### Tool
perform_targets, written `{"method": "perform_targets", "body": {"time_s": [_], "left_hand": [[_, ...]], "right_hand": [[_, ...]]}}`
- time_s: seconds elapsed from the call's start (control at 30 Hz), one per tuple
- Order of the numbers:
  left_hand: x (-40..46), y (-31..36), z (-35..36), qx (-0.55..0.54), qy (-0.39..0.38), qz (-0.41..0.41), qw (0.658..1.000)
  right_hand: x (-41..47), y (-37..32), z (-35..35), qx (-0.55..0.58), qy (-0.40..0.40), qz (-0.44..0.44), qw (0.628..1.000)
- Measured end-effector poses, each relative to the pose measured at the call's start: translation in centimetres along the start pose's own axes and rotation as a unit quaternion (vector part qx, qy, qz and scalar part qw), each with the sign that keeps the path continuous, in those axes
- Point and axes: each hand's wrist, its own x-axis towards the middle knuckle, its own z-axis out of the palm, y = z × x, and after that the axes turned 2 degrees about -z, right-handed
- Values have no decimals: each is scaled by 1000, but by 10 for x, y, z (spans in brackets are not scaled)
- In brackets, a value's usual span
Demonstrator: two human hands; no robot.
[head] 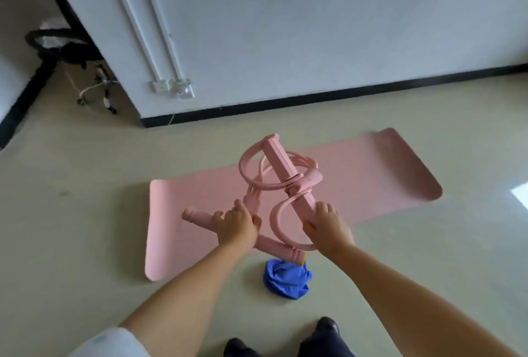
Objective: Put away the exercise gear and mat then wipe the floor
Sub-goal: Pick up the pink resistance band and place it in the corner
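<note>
A pink pedal resistance puller (281, 169), with loops, tubes and a foam handle bar, is lifted above a pink exercise mat (357, 182) that lies flat on the floor with curled ends. My left hand (238, 225) is closed around the foam handle bar (200, 216). My right hand (328, 228) grips the lower end of the flat pedal bar and its foot loop. A crumpled blue cloth (287, 279) sits on the floor at the mat's near edge, just below the handle's end.
A white wall with a black baseboard (314, 98) runs behind the mat. An outlet with cable conduit (174, 88) sits low on the wall corner. A black chair base and loose cables (85, 79) are at the far left. My shoes (325, 328) are at the bottom.
</note>
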Motion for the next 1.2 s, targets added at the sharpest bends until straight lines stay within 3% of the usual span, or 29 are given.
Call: {"method": "perform_targets", "body": {"time_s": [0.37, 0.57, 0.9, 1.2], "left_hand": [[-48, 374, 84, 49, -69, 230, 970], [-72, 537, 111, 82, -76, 336, 935], [11, 759, 139, 119, -54, 394, 910], [84, 986, 150, 124, -87, 466, 872]], "right_hand": [[-53, 321, -157, 44, 110, 227, 967], [-64, 447, -228, 37, 151, 306, 939], [53, 600, -331, 41, 186, 328, 925], [154, 737, -447, 70, 205, 398, 891]]}}
